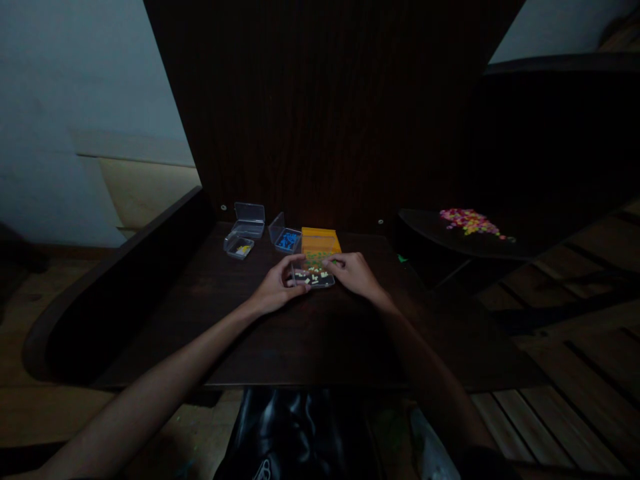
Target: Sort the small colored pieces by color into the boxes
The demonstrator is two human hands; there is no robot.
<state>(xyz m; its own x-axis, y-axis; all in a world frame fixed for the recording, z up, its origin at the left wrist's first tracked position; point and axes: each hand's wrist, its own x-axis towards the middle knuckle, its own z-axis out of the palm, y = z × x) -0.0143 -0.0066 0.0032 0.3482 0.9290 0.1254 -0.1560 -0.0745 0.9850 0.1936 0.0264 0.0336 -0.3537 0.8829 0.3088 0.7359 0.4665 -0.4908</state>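
Note:
My left hand [280, 287] is closed on the left side of a small clear plastic box [327, 283], its thumb along the front edge. Several small pale pieces [314, 277] lie inside that box. My right hand [354, 272] is at the box's right side, with its fingertips bent together at the rim; whether they pinch a piece is too small to see. Just behind stands an orange box [320, 235] with its lid up, and small green pieces [316, 256] show in front of it, partly hidden by my hands.
Left of the orange box, an open clear box holds blue pieces [289, 241]. Farther left are a clear box with yellow and white pieces [243, 250] and another open clear box [249, 229]. A pile of pink and yellow pieces [470, 221] lies on the right-hand shelf [430, 230].

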